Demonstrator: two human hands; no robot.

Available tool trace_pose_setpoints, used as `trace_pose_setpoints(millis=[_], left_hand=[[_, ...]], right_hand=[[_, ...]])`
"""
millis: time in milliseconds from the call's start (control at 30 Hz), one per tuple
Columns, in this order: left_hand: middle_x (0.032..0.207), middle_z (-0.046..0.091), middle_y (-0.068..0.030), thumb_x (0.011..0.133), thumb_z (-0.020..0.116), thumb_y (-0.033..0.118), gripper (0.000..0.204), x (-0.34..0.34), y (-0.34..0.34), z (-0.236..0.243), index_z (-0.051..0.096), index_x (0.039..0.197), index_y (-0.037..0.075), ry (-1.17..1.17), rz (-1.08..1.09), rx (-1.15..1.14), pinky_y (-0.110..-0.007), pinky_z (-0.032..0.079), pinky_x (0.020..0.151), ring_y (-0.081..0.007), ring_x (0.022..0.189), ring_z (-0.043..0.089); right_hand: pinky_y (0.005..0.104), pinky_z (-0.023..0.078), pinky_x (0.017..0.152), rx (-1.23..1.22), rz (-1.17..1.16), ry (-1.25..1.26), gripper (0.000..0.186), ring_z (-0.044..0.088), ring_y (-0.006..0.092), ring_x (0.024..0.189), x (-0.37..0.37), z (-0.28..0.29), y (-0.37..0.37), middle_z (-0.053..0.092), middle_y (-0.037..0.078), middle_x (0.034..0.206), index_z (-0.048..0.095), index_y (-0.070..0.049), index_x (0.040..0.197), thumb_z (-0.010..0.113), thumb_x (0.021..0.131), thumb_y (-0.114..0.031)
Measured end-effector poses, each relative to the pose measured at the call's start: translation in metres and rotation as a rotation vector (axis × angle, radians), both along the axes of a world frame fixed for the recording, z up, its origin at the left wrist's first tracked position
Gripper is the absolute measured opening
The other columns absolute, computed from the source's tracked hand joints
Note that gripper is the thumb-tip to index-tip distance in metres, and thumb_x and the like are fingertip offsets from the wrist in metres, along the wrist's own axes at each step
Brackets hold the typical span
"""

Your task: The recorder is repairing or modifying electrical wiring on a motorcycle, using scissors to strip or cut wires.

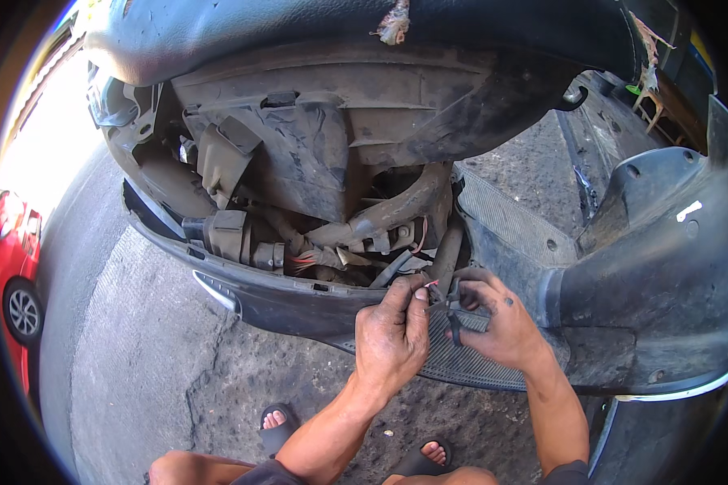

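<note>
My left hand [392, 331] is closed in a pinch, thumb against fingers, on a thin wire whose pinkish-red end [433, 284] shows at the fingertips. Just to its right, my right hand [497, 319] grips what looks like dark scissors [454, 314], with their tip pointing at the wire. Both hands are over the side of a partly stripped scooter, beside its frame tube [447, 257]. Behind them lies a wiring harness [319, 257] with several exposed reddish wires. My fingers hide much of the held wire and part of the tool.
Above hangs the scooter's black seat [299, 36], with a torn underside. A ribbed footboard [514, 214] and front panel [647, 283] stand to the right. The long side panel [287, 311] edges the work area. A red car [16, 283] is at far left, on pavement [154, 323].
</note>
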State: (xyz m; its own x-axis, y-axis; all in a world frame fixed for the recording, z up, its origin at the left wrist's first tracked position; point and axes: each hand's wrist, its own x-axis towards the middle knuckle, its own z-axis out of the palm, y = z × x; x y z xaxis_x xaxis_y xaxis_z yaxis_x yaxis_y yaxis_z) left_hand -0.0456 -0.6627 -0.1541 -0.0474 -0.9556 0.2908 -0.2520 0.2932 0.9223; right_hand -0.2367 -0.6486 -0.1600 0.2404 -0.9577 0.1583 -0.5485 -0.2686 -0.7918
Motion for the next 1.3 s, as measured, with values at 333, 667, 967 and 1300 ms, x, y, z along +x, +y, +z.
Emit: trace_pose_setpoints(millis=[333, 667, 967, 1300], left_hand=[[0.058, 0.054, -0.0156, 0.096, 0.059, 0.005, 0.017, 0.009, 0.002, 0.008, 0.064, 0.112, 0.001, -0.036, -0.081, 0.092, -0.031, 0.043, 0.05, -0.0207, 0.047, 0.053], [0.062, 0.052, -0.0035, 0.1, 0.054, 0.005, 0.015, 0.011, 0.002, 0.013, 0.065, 0.108, 0.0, -0.057, -0.11, 0.114, -0.026, 0.039, 0.052, -0.0068, 0.056, 0.047], [0.056, 0.053, -0.014, 0.098, 0.058, 0.006, 0.014, 0.012, 0.0, 0.012, 0.064, 0.109, 0.001, -0.053, -0.124, 0.042, -0.033, 0.041, 0.048, -0.0207, 0.045, 0.052], [0.055, 0.056, -0.0131, 0.096, 0.057, 0.005, 0.01, 0.011, 0.0, 0.008, 0.064, 0.101, 0.001, -0.045, -0.112, 0.059, -0.034, 0.042, 0.046, -0.0197, 0.044, 0.056]], right_hand=[[0.0433, 0.054, 0.089, -0.496, -0.026, 0.498, 0.049, 0.063, 0.0382, 0.105, -0.013, 0.021, -0.041, 0.056, 0.02, 0.119, 0.058, 0.003, 0.105, 0.083, 0.063, -0.002], [0.0427, 0.053, 0.076, -0.758, -0.021, 0.531, 0.044, 0.064, 0.037, 0.09, -0.017, 0.009, -0.052, 0.06, 0.018, 0.102, 0.057, 0.002, 0.09, 0.083, 0.055, -0.004], [0.044, 0.052, 0.093, -0.458, 0.021, 0.542, 0.049, 0.062, 0.0379, 0.107, -0.007, 0.024, -0.033, 0.06, 0.019, 0.114, 0.059, -0.001, 0.093, 0.091, 0.059, -0.017], [0.0445, 0.052, 0.094, -0.396, 0.087, 0.574, 0.059, 0.061, 0.0393, 0.11, -0.006, 0.03, -0.027, 0.058, 0.023, 0.118, 0.059, 0.002, 0.1, 0.093, 0.057, -0.019]])
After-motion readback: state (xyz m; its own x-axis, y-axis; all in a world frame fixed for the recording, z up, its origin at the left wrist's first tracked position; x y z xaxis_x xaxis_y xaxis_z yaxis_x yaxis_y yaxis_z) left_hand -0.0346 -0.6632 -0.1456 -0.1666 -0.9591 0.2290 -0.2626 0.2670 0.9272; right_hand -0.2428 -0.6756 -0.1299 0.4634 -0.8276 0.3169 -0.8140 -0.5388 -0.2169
